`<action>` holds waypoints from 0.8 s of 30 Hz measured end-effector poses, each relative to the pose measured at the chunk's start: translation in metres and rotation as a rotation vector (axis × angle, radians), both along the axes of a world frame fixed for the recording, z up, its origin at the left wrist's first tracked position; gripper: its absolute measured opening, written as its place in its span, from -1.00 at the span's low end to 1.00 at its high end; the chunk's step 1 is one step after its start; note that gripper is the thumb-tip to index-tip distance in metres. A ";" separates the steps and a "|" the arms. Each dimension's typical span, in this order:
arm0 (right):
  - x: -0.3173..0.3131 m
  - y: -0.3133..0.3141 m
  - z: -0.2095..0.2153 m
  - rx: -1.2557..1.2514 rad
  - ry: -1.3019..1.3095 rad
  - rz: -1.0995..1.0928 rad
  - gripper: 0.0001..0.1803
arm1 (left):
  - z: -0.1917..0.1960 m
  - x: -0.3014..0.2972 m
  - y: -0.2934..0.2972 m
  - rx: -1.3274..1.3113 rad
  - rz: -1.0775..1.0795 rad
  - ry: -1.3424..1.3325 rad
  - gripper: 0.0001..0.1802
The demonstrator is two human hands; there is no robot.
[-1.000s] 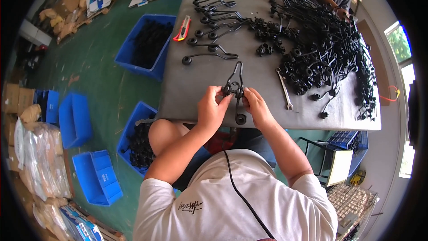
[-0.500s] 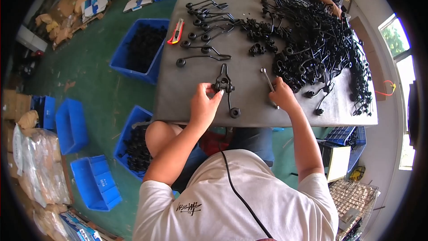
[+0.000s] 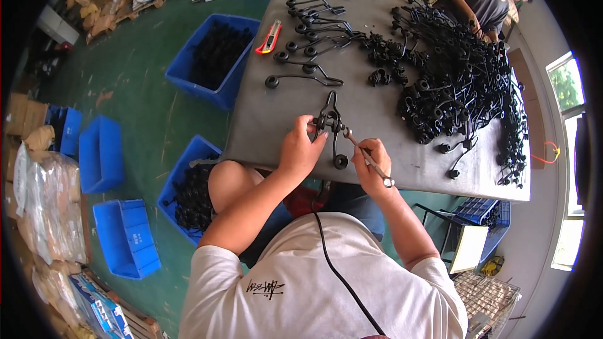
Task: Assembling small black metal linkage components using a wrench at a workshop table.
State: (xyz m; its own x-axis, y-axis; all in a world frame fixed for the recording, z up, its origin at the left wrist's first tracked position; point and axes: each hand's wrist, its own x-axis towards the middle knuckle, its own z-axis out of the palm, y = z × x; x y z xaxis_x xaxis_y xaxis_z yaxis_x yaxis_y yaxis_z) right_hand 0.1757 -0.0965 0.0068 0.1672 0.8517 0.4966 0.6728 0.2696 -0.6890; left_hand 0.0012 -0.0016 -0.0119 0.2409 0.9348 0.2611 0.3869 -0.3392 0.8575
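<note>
My left hand [image 3: 301,150] pinches a black bent-rod assembly [image 3: 330,118] near the table's front edge. It has a looped rod at the top, a clamp-like joint in the middle and a rod running down to a ring end [image 3: 340,161]. In my right hand [image 3: 372,176] is a metal wrench [image 3: 366,154], held slantwise. Its far head is at the right side of the joint; whether it sits on a nut or bolt there I cannot tell. Beyond my hands, several similar bent rods [image 3: 314,52] with round ends lie in a row.
A large heap of black rod parts [image 3: 455,88] covers the table's right side, with small black clamps [image 3: 386,56] beside it. A red utility knife [image 3: 269,37] lies by the left edge. Blue bins [image 3: 204,91] stand on the floor at left. Two people work at the table's far side.
My right hand has lifted the wrench off the table and brought it left to the assembly's joint. My left hand still holds the assembly. The whole view has shifted slightly.
</note>
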 end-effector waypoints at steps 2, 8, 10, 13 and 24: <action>-0.006 0.004 0.004 0.075 -0.125 0.053 -0.71 | 0.000 0.000 -0.001 0.003 0.005 -0.011 -0.48; 0.000 0.015 0.002 0.067 -0.222 0.044 -0.73 | -0.005 0.001 -0.001 0.136 -0.028 0.078 -0.54; -0.005 0.023 0.021 -0.254 0.198 -0.097 -0.80 | -0.004 -0.001 -0.001 0.122 -0.053 0.094 -0.56; 0.018 0.059 0.036 -0.413 0.655 -0.010 -0.81 | -0.003 -0.002 0.001 0.180 -0.047 0.090 -0.57; 0.093 0.088 0.016 -0.642 -0.263 -0.223 -0.60 | 0.048 -0.096 0.001 0.045 0.274 -0.115 -0.55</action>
